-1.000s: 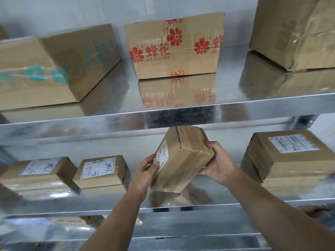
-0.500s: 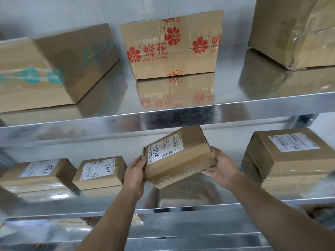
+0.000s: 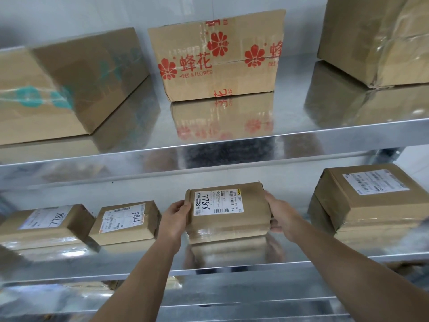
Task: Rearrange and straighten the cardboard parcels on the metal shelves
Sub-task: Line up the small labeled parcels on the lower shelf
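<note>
A small taped cardboard parcel (image 3: pixel 228 211) with a white label marked 7786 lies flat, label up, on the middle metal shelf (image 3: pixel 232 266). My left hand (image 3: pixel 175 217) grips its left end and my right hand (image 3: pixel 282 216) grips its right end. To its left on the same shelf lie two small labelled parcels, one (image 3: pixel 126 223) close by and one (image 3: pixel 45 226) at the far left. To its right, a larger labelled parcel (image 3: pixel 371 196) sits stacked on another.
The upper shelf (image 3: pixel 232 145) holds a box with red flower print (image 3: pixel 218 56), a big box with teal print (image 3: pixel 65 87) on the left and a large taped box (image 3: pixel 380 38) on the right. A lower shelf shows beneath my arms.
The parcel was tilted on edge in the air between my hands. It has been turned label up and lowered flat onto the middle shelf, both hands still on it.
</note>
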`<state>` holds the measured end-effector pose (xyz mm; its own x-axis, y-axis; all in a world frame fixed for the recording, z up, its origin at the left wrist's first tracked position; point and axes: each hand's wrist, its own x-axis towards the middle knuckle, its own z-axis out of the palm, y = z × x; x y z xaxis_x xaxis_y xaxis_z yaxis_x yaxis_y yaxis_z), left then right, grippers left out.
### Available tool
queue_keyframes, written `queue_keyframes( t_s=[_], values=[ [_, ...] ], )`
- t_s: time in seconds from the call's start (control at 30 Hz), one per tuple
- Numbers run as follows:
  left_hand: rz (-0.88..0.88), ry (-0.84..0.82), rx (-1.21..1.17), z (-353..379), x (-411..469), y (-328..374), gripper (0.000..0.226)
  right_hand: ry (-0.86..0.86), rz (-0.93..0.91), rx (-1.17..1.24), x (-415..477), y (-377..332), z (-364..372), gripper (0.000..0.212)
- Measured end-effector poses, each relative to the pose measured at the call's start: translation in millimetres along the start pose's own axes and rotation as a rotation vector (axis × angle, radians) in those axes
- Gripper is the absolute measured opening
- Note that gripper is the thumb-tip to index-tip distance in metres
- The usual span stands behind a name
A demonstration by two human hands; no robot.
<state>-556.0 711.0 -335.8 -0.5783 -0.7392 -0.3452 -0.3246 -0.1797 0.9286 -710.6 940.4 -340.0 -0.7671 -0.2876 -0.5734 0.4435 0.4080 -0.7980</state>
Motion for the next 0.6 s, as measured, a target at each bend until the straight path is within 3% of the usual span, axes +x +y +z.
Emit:
queue_keyframes(
  t_s=[0.13, 0.6],
  values=[
    [-0.010, -0.001, 0.102, 1, 3, -2, 0.035, -0.018, -0.037, -0.191, 8, 0, 1, 0.054],
    [0.008, 0.060, 0.259, 8, 8, -2, 0.014, 0.017, -0.064, -0.190, 34, 0, 10, 0.037]
  ],
)
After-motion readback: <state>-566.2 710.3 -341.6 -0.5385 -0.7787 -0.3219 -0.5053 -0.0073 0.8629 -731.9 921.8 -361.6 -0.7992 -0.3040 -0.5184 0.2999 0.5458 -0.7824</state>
